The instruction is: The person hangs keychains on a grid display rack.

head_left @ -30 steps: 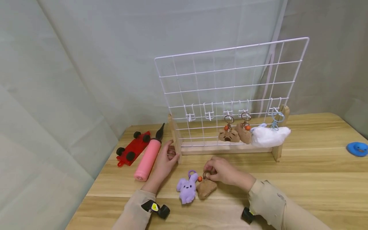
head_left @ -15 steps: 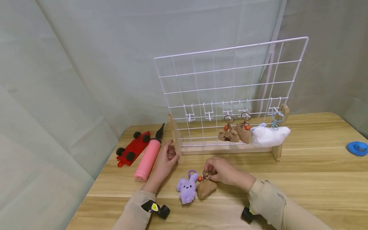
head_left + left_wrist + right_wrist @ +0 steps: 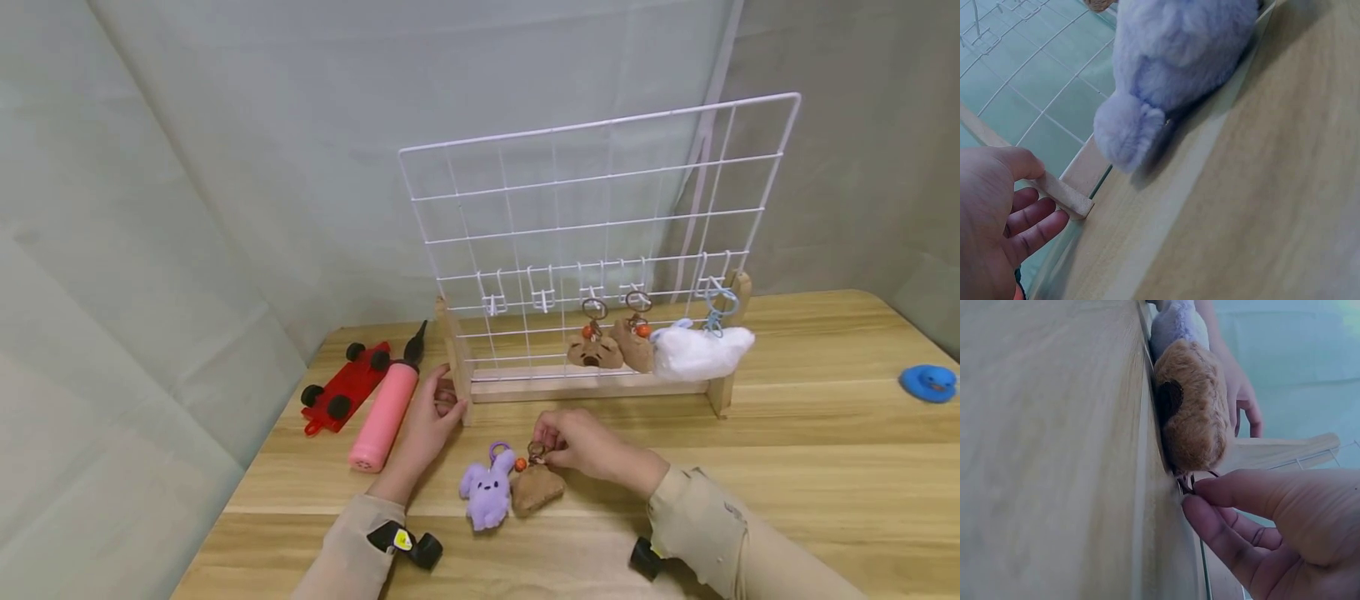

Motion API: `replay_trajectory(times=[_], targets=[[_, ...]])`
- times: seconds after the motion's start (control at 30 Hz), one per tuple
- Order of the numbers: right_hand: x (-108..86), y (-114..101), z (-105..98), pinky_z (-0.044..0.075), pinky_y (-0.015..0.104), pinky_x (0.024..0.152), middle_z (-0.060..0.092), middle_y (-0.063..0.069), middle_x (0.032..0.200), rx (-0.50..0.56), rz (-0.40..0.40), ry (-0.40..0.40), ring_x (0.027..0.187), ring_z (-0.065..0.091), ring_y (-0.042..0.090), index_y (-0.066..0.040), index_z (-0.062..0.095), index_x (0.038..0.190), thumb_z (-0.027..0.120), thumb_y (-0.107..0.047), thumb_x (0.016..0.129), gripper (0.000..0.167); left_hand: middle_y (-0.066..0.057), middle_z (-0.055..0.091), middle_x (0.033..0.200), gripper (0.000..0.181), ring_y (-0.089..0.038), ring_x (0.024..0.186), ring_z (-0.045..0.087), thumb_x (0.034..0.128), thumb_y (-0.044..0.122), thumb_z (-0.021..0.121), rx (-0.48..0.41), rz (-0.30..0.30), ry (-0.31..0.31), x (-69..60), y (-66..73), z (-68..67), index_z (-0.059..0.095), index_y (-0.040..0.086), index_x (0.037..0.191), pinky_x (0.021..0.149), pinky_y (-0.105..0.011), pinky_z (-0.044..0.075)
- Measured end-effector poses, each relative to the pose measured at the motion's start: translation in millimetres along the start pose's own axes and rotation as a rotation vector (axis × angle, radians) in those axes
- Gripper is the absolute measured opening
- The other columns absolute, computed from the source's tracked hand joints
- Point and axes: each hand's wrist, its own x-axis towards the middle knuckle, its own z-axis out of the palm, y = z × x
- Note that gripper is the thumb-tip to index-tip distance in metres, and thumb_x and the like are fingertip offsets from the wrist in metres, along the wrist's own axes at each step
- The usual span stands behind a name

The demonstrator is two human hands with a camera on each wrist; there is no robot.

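Observation:
My right hand (image 3: 588,446) pinches the metal ring (image 3: 536,451) of a brown plush keychain (image 3: 537,489) lying on the table; in the right wrist view thumb and forefinger of the hand (image 3: 1272,531) meet on it beside the brown plush (image 3: 1194,409). A purple rabbit plush (image 3: 488,495) lies just left of it. My left hand (image 3: 430,423) grips the left wooden foot (image 3: 458,367) of the white wire rack (image 3: 555,225); the left wrist view shows its thumb on the wood (image 3: 1066,195). Two brown plushes and a white plush (image 3: 701,352) hang from the rack's hooks.
Left of the rack lie a pink pump (image 3: 385,417) with a black nozzle and a red toy car (image 3: 348,387) with black wheels. A blue duck (image 3: 928,382) sits at the table's far right. Two hooks (image 3: 492,303) on the rack's left hold nothing.
The metal ring has tilted slightly between my right fingers. My left hand has kept its place on the rack, and the whole head view has shifted slightly.

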Motion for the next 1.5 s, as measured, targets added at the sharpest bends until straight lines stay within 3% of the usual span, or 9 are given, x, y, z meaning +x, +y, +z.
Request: replay_trajectory(times=[0.33,0.97,1.5], targets=[[-1.8,-6,-5,0.046,0.016,0.061,0.061,-0.004,0.072,0.070,0.024,0.000,0.066,0.050,-0.001,-0.008,0.063,0.084,0.069,0.001,0.080,0.012,-0.023,0.059,0.114,0.059,-0.029,0.095,0.060,0.0873,-0.001,0.065,0.017,-0.007,-0.002,0.1,0.4,-1.1,0.037,-0.004,0.139,0.075,-0.021,0.053],[-4.4,-16,-20,0.055,0.020,0.058,0.063,0.007,0.077,0.266,0.023,-0.011,0.065,0.058,0.003,0.002,0.062,0.093,0.061,0.006,0.086,0.009,-0.023,0.059,0.112,0.057,-0.029,0.094,0.061,0.0871,-0.002,0.065,0.010,0.003,0.003,0.9,-1.6,-0.4,0.038,-0.004,0.138,0.074,-0.019,0.053],[-7.7,-34,-50,0.053,0.019,0.061,0.065,0.002,0.075,0.166,-0.028,0.036,0.064,0.060,0.003,-0.002,0.063,0.092,0.063,0.001,0.086,0.006,-0.025,0.058,0.110,0.058,-0.029,0.091,0.061,0.0856,-0.004,0.065,-0.011,0.024,0.011,1.0,-3.9,0.6,0.039,-0.006,0.137,0.072,-0.016,0.051]])
